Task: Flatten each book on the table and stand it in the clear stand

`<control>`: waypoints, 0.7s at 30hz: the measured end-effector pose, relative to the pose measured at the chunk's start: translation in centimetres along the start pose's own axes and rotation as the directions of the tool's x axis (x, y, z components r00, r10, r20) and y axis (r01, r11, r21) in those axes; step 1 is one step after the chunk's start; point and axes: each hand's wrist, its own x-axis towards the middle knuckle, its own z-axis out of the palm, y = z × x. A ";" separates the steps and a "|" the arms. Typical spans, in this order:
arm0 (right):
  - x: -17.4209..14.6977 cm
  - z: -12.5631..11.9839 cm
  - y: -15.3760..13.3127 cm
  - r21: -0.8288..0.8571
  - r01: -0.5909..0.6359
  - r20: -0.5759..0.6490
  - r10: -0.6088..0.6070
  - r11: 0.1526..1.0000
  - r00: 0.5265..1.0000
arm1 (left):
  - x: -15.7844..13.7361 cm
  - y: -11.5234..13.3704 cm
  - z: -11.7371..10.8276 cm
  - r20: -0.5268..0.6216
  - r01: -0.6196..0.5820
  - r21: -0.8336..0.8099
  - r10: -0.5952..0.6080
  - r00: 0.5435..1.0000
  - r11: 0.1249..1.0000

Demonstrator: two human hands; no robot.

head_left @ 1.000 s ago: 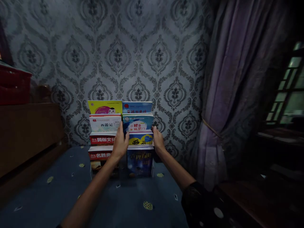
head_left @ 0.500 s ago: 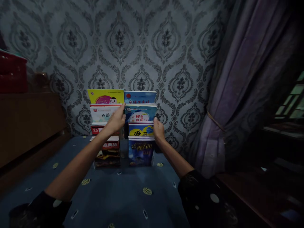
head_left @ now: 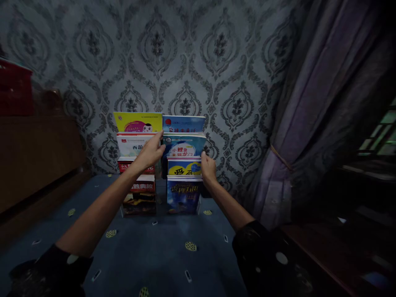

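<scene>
Two stepped columns of books stand before the wall. My left hand and my right hand are closed on the opposite side edges of a teal-blue book in the right column's second tier from the back. Behind that book is a blue book; in front stand a yellow-and-blue book and a dark blue book. In the left column are a yellow book, a white book partly hidden by my left hand, a red book and a dark-covered book.
The books stand on a blue patterned cloth. A brown wooden headboard with a red box above it is at left. A tied purple curtain hangs at right, beside a dark wooden surface.
The view has shifted slightly, so the books sit a little higher in it. Both hands stay at the sides of the teal-blue book, with hardly any movement.
</scene>
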 end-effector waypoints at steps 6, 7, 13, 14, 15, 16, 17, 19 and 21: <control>0.1 -0.1 0.1 -0.019 0.040 0.000 -0.040 0.999 0.999 | 1.1 3.9 -1.6 0.089 -0.085 0.682 0.033 0.995 0.727; 0.2 0.0 0.1 -0.019 0.044 -0.004 -0.045 0.999 0.999 | 1.4 4.3 -1.8 0.122 -0.102 0.734 0.018 0.992 0.671; 0.5 -0.2 0.2 -0.025 0.041 -0.027 -0.042 0.999 0.999 | 3.5 4.9 -2.5 0.216 -0.155 0.805 -0.040 0.975 0.573; 0.6 -0.3 0.2 -0.025 0.044 -0.026 -0.045 0.999 0.999 | 3.9 4.8 -2.7 0.227 -0.154 0.798 -0.053 0.973 0.582; 0.6 -0.4 0.2 -0.023 0.049 -0.024 -0.050 0.999 0.998 | 4.3 4.6 -2.9 0.234 -0.148 0.792 -0.070 0.970 0.592; 0.7 -0.5 0.1 -0.021 0.055 -0.020 -0.055 0.998 0.998 | 4.8 4.3 -3.1 0.246 -0.144 0.780 -0.087 0.965 0.609; 0.8 -0.7 0.0 -0.018 0.061 -0.016 -0.061 0.998 0.998 | 5.2 4.1 -3.2 0.264 -0.145 0.762 -0.098 0.960 0.632; 1.0 -0.9 -0.1 -0.005 0.074 -0.005 -0.074 0.997 0.997 | 5.9 3.6 -3.5 0.311 -0.163 0.711 -0.099 0.945 0.684; 1.4 -1.1 -0.2 0.019 0.085 0.003 -0.085 0.996 0.996 | 6.4 3.1 -3.6 0.362 -0.199 0.649 -0.069 0.930 0.734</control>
